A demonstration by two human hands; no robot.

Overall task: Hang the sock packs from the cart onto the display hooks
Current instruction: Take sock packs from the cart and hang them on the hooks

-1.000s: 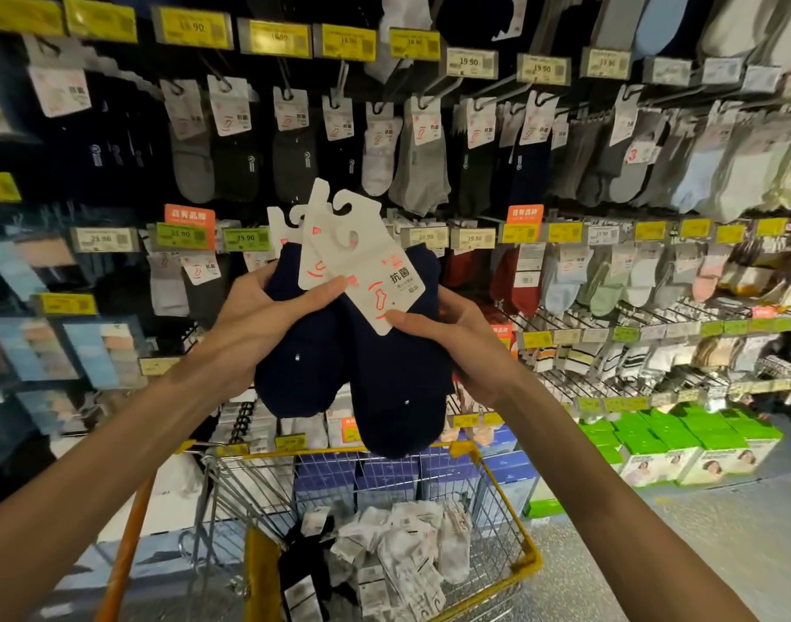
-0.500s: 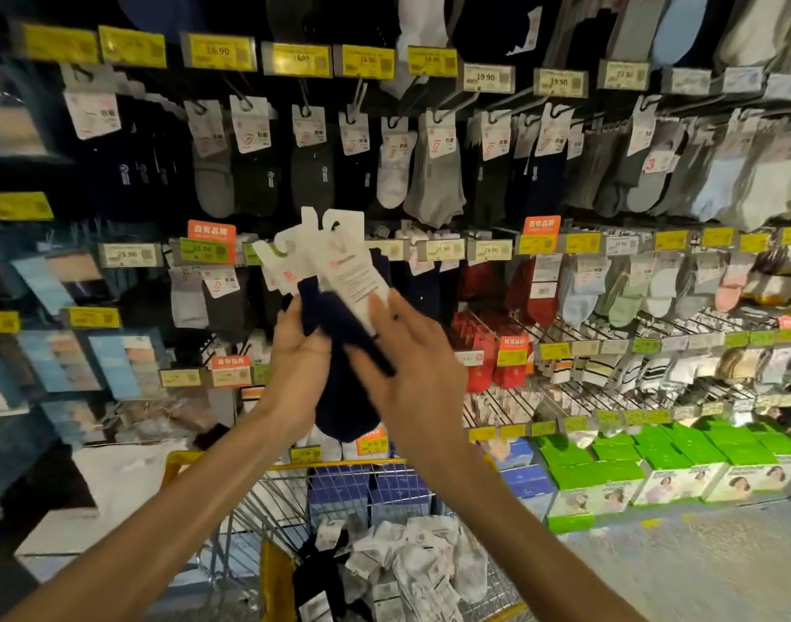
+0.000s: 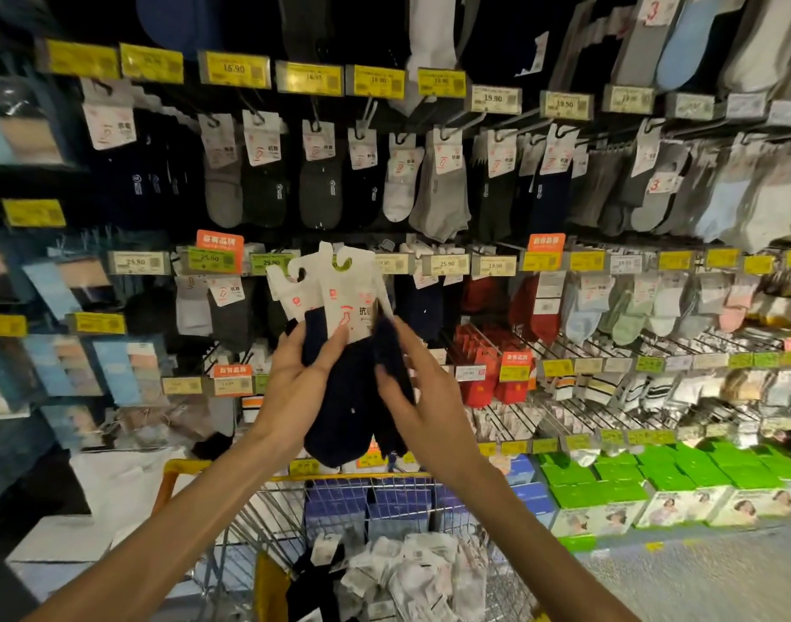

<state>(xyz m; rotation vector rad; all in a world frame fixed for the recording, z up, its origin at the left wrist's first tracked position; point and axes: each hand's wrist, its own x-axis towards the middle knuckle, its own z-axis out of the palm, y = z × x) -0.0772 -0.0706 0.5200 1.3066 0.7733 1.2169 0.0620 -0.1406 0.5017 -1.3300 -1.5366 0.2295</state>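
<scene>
Head view: we raise the packs [image 3: 344, 397] to the middle row and begin parting one from the bunch.

A second ago we hold the navy bunch fanned wide and low over the cart [image 3: 178, 465]; now it sits gathered and higher, its white cards [image 3: 339, 289] overlapping the middle row of price tags [image 3: 447, 264]. Our left hand [image 3: 294, 379] grips the bunch, thumb laid across the front card and fingers behind. Our right hand [image 3: 422, 397] now comes in from the side and pinches the rightmost pack by its dark edge, drawing it slightly apart. No card is on any of the hooks [image 3: 370, 113] yet, and we cannot tell which hook is meant. We judge this step to be singling out one pack to hang; more packs, white ones, lie in the cart.
</scene>
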